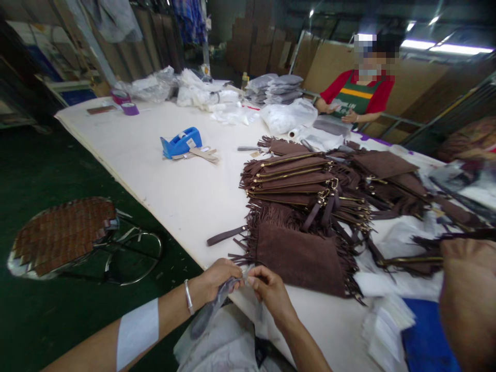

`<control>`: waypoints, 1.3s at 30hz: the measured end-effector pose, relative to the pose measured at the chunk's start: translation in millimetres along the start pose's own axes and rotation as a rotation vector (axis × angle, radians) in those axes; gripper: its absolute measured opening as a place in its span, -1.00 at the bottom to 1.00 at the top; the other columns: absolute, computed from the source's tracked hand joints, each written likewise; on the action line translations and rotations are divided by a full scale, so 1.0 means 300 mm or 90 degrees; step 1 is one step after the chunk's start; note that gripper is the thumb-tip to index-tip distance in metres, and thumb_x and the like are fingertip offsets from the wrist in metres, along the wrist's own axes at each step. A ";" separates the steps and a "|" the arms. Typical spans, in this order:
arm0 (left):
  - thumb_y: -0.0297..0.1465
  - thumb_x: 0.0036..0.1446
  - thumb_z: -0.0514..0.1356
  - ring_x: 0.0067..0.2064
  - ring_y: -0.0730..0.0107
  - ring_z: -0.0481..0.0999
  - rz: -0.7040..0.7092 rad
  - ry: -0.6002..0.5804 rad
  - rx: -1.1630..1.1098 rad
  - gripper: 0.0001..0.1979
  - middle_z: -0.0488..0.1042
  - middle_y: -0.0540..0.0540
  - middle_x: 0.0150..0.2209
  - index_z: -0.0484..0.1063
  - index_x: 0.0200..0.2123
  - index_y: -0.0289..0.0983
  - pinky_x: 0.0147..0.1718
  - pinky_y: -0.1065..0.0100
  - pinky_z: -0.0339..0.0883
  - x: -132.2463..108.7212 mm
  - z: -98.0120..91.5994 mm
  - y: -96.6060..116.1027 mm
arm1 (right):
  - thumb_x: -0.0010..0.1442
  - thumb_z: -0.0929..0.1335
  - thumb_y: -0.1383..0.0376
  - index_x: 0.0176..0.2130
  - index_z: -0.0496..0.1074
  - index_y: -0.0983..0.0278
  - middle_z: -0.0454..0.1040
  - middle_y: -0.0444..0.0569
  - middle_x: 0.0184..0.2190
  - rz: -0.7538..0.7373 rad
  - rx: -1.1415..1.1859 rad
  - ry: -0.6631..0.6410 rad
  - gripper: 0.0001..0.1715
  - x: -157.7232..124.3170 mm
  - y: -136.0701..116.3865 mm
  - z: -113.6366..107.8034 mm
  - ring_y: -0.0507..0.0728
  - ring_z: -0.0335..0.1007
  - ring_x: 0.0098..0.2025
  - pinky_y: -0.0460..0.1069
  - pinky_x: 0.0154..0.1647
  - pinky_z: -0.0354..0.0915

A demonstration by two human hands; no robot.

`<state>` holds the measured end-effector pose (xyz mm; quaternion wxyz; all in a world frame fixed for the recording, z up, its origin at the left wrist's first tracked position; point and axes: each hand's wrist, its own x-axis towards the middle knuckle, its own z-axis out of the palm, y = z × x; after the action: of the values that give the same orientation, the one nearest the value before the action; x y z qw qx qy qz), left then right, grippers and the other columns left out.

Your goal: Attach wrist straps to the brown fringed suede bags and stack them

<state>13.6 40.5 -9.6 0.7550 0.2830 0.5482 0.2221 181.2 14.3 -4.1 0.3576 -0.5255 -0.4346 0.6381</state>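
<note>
My left hand and my right hand meet at the near edge of the white table. Both are closed in a pinch on a thin grey plastic bag that hangs down from my fingers toward my lap. Just beyond my hands lies a brown suede fringed pouch with a strap sticking out to the left. Behind it sits a stack of the same brown pouches with gold zips.
A blue tape dispenser stands mid-table beside paper tags. White bags and grey stacks lie at the far end, where a person in red works. A woven stool stands on the floor to the left. Another person's hand is at right.
</note>
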 end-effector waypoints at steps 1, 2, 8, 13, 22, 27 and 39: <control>-0.47 -0.23 0.14 -0.72 0.56 0.24 -0.003 -0.003 0.000 -0.87 0.38 -0.08 -0.71 0.46 -0.64 -0.41 -0.72 0.52 0.00 0.002 -0.001 0.000 | 0.00 0.40 0.19 -0.41 0.44 0.31 0.27 -0.23 -0.65 -0.001 -0.004 -0.001 -0.79 0.005 0.002 0.003 -0.07 0.03 -0.66 -0.15 -0.65 -0.01; -0.47 -0.23 0.13 -0.72 0.56 0.24 -0.004 -0.004 0.000 -0.86 0.38 -0.08 -0.71 0.46 -0.64 -0.41 -0.72 0.52 0.00 0.003 -0.002 0.000 | 0.00 0.40 0.20 -0.40 0.45 0.31 0.27 -0.22 -0.64 -0.004 -0.010 0.001 -0.79 0.009 0.004 0.006 -0.07 0.04 -0.66 -0.15 -0.66 -0.01; -0.46 -0.23 0.14 -0.71 0.57 0.23 -0.010 -0.010 -0.013 -0.85 0.36 -0.08 -0.70 0.48 -0.62 -0.43 -0.73 0.52 -0.01 0.013 -0.009 -0.007 | 0.01 0.39 0.23 -0.42 0.48 0.29 0.31 -0.19 -0.51 -0.051 -0.051 0.032 -0.85 0.031 0.024 0.025 -0.08 0.08 -0.63 -0.14 -0.65 0.02; -0.46 -0.24 0.15 -0.69 0.55 0.25 -0.026 -0.010 -0.033 -0.88 0.40 -0.10 -0.64 0.45 -0.61 -0.40 -0.73 0.52 -0.01 0.012 -0.008 0.002 | 0.00 0.39 0.24 -0.43 0.48 0.28 0.31 -0.17 -0.48 -0.045 -0.053 0.043 -0.86 0.036 0.033 0.032 -0.07 0.10 -0.62 -0.14 -0.65 0.03; -0.49 -0.29 0.16 -0.67 0.58 0.26 -0.039 -0.029 -0.087 -0.94 0.41 -0.10 -0.61 0.39 -0.61 -0.38 -0.70 0.54 0.00 -0.005 -0.010 0.019 | 0.01 0.37 0.33 -0.40 0.51 0.24 0.39 -0.13 -0.43 -0.093 -0.163 0.093 -0.90 0.049 0.055 0.044 0.04 0.25 -0.44 -0.10 -0.43 0.16; -0.52 -0.29 0.13 -0.66 0.53 0.28 0.007 -0.011 -0.097 -0.94 0.43 -0.11 -0.63 0.36 -0.59 -0.36 -0.69 0.51 -0.01 -0.018 -0.005 -0.007 | 0.04 0.34 0.35 -0.41 0.50 0.24 0.42 -0.11 -0.43 -0.104 -0.229 0.084 -0.89 0.050 0.059 0.048 0.08 0.31 -0.37 -0.08 -0.34 0.17; -0.49 -0.23 0.22 -0.61 0.50 0.32 0.061 -0.019 -0.097 -0.87 0.48 -0.10 -0.58 0.32 -0.52 -0.32 -0.63 0.48 0.02 -0.051 0.003 -0.014 | 0.04 0.31 0.36 -0.38 0.47 0.22 0.45 -0.12 -0.40 -0.108 -0.285 0.082 -0.87 0.044 0.043 0.049 0.10 0.34 -0.33 -0.07 -0.29 0.18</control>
<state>10.0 27.3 -1.5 0.7710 0.2539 0.5041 0.2948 164.3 19.0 -19.7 0.3113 -0.5931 -0.5839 0.4586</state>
